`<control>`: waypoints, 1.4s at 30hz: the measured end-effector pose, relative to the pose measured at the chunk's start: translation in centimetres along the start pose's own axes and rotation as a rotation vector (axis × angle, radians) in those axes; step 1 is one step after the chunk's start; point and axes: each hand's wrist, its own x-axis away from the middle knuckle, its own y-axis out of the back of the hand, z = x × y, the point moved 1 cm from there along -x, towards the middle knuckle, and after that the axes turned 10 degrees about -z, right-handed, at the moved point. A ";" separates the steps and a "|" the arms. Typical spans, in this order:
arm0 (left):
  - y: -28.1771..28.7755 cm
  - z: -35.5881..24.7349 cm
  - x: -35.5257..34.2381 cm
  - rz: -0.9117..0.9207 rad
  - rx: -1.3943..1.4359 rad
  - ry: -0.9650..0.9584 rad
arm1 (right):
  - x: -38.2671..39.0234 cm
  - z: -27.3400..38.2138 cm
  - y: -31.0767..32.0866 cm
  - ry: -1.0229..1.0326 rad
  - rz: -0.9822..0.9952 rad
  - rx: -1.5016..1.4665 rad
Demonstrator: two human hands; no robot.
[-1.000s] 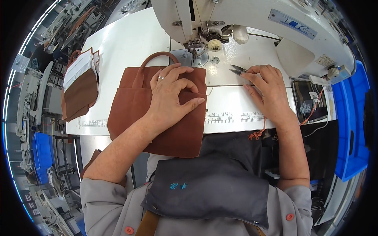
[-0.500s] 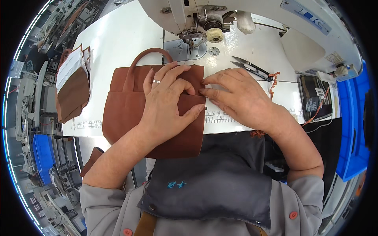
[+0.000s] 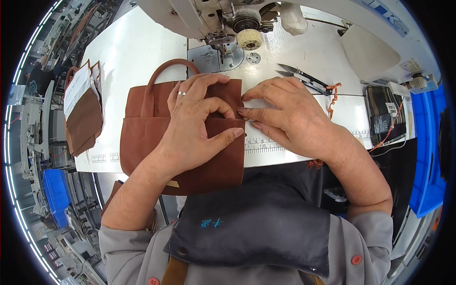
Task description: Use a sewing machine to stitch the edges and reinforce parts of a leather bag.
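A reddish-brown leather bag [image 3: 145, 149] with a looped handle lies flat over the table's front part, overhanging its edge. My left hand [image 3: 192, 130], a ring on one finger, rests on it with curled fingers gripping at the pocket opening and thumb against the front. My right hand [image 3: 289, 114] holds the bag's right edge beside that opening with closed fingertips, partly hidden. Just beyond it, black thread snips [image 3: 304, 80] with an orange cord lie on the white sewing table [image 3: 133, 42].
The sewing machine head [image 3: 223, 26] overhangs the back of the table. A stack of fabric pieces [image 3: 83, 114] lies at left, dark striped cloth [image 3: 382, 118] at right. A blue bin [image 3: 422, 156] stands far right, another [image 3: 56, 194] at lower left. Other workstations line the left.
My right hand has let go of the snips, leaving them on the table, and moved left onto the bag's edge. The bag and my left hand have shifted slightly left.
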 end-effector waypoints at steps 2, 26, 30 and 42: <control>0.0 0.0 0.0 0.018 -0.002 0.044 | 0.0 -0.2 0.0 -0.013 -0.004 -0.015; 0.7 0.7 0.7 -0.016 0.090 -0.077 | 0.0 0.1 0.4 -0.083 0.081 0.055; 0.5 0.7 0.7 -0.021 0.110 -0.043 | 0.1 0.2 0.4 -0.087 0.085 0.054; -0.4 -0.8 0.5 -0.035 0.013 0.093 | 0.0 0.2 0.2 -0.071 0.054 0.062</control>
